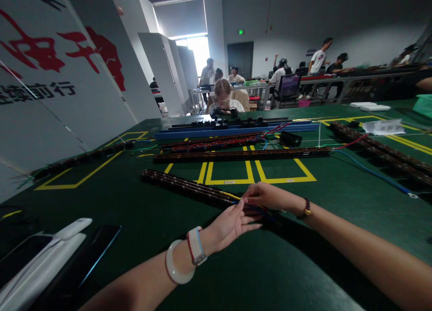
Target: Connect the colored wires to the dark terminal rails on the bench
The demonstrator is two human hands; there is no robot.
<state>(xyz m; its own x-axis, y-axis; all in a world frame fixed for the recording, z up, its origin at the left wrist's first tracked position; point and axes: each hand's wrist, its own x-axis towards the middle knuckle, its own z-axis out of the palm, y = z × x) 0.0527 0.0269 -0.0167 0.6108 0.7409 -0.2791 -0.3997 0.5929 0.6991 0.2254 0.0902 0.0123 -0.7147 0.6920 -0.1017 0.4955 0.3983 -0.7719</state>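
I am pinching a thin blue wire (pixel 240 201) in the grip of my right hand (pixel 266 196), fingertips closed on it at the near end of a long dark terminal strip (pixel 189 188). My left hand (pixel 229 224) is lying flat beside it, fingers extended, touching the same end. The strip is lying on the green surface (pixel 135 221), with more strips (pixel 241 155) and yellow floor-tape boxes (pixel 229 181) beyond.

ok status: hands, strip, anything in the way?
Left hand and right hand both pinching wires at the near terminal strip. Strip flat on green table. Phone sits off left, not obstructing.
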